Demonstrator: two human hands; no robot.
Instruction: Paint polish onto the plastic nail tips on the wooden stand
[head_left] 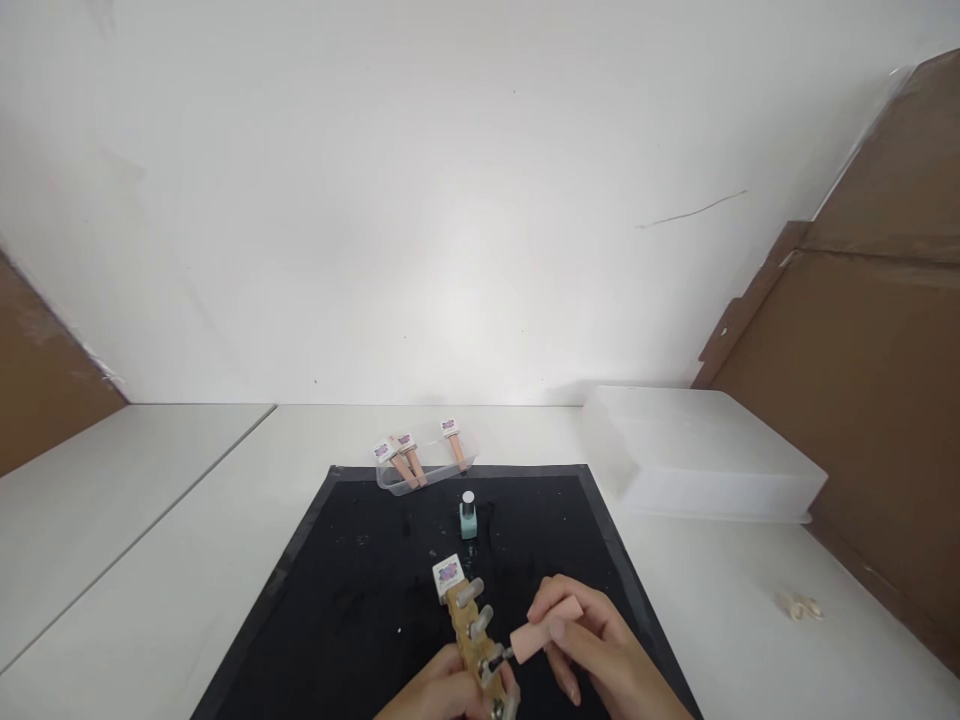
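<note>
My left hand [448, 688] is closed around the lower part of a tan wooden strip [463, 628] that carries several clear false nail tips [481, 621]. In my right hand [611, 648] is a pink nail polish cap with brush [547, 627]. Its dark brush end points left and appears to touch one of the lower nail tips. A white square polish bottle [448, 572] with a purple flower label is at the strip's far end; whether the two touch I cannot tell. Farther back, a pale teal polish bottle [468, 518] stands upright on the black mat.
Behind the mat [337, 560], a clear plastic tray [397, 488] holds several pink-capped white polish bottles. A translucent white bin [712, 460] lies at the right. Small cream-coloured bands [799, 606] rest on the white table. Brown cardboard [862, 400] borders the right side.
</note>
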